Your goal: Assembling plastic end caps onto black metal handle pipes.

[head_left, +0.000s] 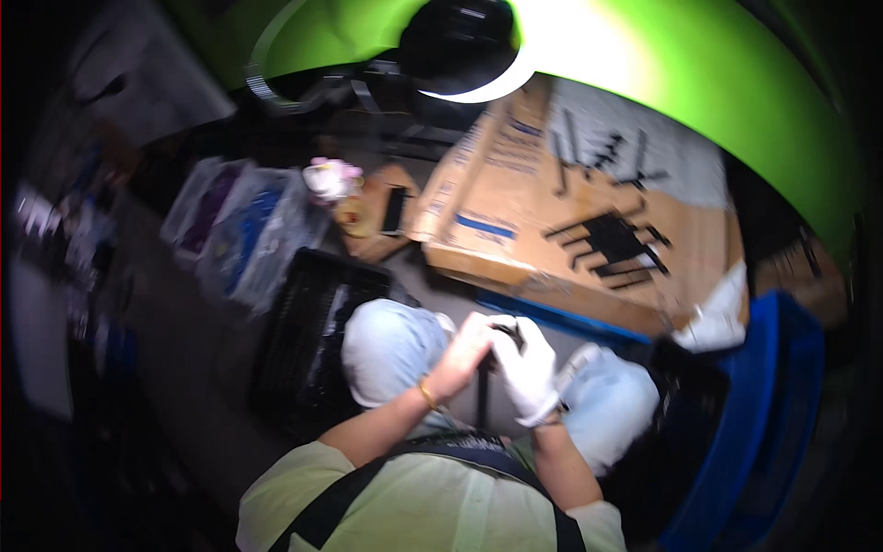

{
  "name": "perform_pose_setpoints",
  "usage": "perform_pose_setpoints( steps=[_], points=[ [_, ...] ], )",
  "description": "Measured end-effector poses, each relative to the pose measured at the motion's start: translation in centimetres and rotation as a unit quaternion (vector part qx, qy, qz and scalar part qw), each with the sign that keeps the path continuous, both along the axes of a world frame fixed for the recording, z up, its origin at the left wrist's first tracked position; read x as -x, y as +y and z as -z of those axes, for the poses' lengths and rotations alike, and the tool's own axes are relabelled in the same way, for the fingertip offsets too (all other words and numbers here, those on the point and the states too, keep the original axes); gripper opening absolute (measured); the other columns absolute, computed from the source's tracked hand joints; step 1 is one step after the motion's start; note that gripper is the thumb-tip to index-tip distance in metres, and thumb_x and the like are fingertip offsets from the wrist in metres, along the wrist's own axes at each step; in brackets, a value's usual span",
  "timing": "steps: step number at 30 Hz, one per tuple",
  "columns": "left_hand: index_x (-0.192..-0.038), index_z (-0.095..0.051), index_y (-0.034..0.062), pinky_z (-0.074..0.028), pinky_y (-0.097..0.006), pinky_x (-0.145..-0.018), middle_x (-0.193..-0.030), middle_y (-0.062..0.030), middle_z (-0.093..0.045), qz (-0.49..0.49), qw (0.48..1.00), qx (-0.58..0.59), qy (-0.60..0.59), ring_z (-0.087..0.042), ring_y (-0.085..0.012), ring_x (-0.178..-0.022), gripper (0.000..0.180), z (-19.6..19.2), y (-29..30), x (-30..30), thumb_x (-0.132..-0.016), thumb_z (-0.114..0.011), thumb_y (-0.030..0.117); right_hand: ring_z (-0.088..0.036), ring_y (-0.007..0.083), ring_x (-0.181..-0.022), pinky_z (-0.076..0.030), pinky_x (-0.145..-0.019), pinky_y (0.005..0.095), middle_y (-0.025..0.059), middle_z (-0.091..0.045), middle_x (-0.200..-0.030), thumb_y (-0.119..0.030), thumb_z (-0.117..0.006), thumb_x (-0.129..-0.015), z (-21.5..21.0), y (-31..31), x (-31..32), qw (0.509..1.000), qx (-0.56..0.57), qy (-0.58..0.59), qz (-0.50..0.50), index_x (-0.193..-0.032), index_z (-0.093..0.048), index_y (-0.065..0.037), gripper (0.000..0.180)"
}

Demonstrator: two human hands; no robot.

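Your white-gloved right hand [527, 368] curls around a small dark piece [509, 337], held above your lap, while your bare left hand [466, 348] meets it at 9 o'clock; blur hides the piece's shape, and whether your left fingers also grip it cannot be told. From your hands, a brown cardboard box [478, 258] lies flat at 1 o'clock, bearing a cluster of thin, black, pronged parts [618, 244]. A black, rectangular plastic crate [299, 317] sits at 9 o'clock, clear plastic bins [190, 207] at 10, a blue plastic crate [750, 409] at 3 to 4.
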State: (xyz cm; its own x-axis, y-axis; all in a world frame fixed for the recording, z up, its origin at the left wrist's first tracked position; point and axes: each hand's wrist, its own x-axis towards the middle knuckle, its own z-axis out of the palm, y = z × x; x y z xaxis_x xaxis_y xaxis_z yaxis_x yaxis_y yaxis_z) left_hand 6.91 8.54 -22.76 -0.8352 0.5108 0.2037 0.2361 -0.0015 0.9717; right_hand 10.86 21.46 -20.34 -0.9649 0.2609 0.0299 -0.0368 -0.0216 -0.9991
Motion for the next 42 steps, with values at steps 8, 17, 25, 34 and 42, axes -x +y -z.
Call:
perform_pose_setpoints(
  steps=[8,17,25,34,42],
  points=[
    [-0.094,-0.058,0.0036,-0.042,-0.027,-0.074,-0.082,-0.0022,-0.055,0.183,0.876,-0.212,-0.392,-0.051,-0.0131,-0.076,0.033,2.8,-2.7,-1.3,-0.101,-0.044,0.033,-0.058,0.0094,-0.067,-0.048,-0.062,0.0241,0.0048,-0.064,-0.080,-0.006,-0.059,-0.090,-1.1,0.8,-0.7,0.974,0.040,-0.120,-0.190,-0.102,-0.064,0.003,0.016],
    [-0.092,-0.059,0.0021,-0.043,-0.025,-0.072,-0.085,-0.0020,-0.052,0.037,0.969,-0.135,-0.203,-0.049,-0.0112,-0.077,0.033,3.5,-3.4,-2.9,-0.094,-0.056,0.035,-0.045,0.0043,-0.058,-0.036,-0.052,0.0220,-0.0029,-0.056,-0.067,-0.021,-0.063,-0.092,-0.2,-0.3,-2.0,0.956,0.186,-0.203,-0.099,-0.087,-0.063,-0.004,0.018],
    [-0.078,-0.047,0.0040,-0.036,-0.029,-0.069,-0.078,-0.0065,-0.047,0.050,0.986,-0.151,-0.041,-0.043,-0.0165,-0.073,0.044,4.4,-2.9,-1.3,-0.094,-0.054,0.044,-0.063,0.0323,-0.072,-0.052,-0.062,0.0385,0.0163,-0.059,-0.091,-0.003,-0.057,-0.083,-0.7,-0.5,-4.5,0.952,-0.248,0.082,-0.157,-0.096,-0.057,0.002,0.014],
    [-0.076,-0.046,0.0034,-0.037,-0.031,-0.070,-0.078,-0.0069,-0.048,0.055,0.989,-0.136,-0.008,-0.045,-0.0190,-0.073,0.045,4.5,-2.8,-1.3,-0.092,-0.055,0.045,-0.061,0.0375,-0.076,-0.049,-0.066,0.0400,0.0183,-0.057,-0.091,-0.010,-0.046,-0.095,-0.1,-0.4,-4.9,0.945,-0.256,0.055,-0.195,-0.099,-0.056,0.000,0.015],
    [-0.074,-0.047,0.0032,-0.038,-0.032,-0.069,-0.075,-0.0068,-0.049,0.061,0.991,-0.117,0.016,-0.045,-0.0200,-0.072,0.045,3.7,-3.0,-0.7,-0.092,-0.056,0.043,-0.063,0.0330,-0.071,-0.052,-0.063,0.0397,0.0154,-0.058,-0.085,-0.009,-0.053,-0.087,-0.4,-0.2,-4.6,0.955,-0.218,0.055,-0.192,-0.096,-0.057,0.000,0.013]
  ],
)
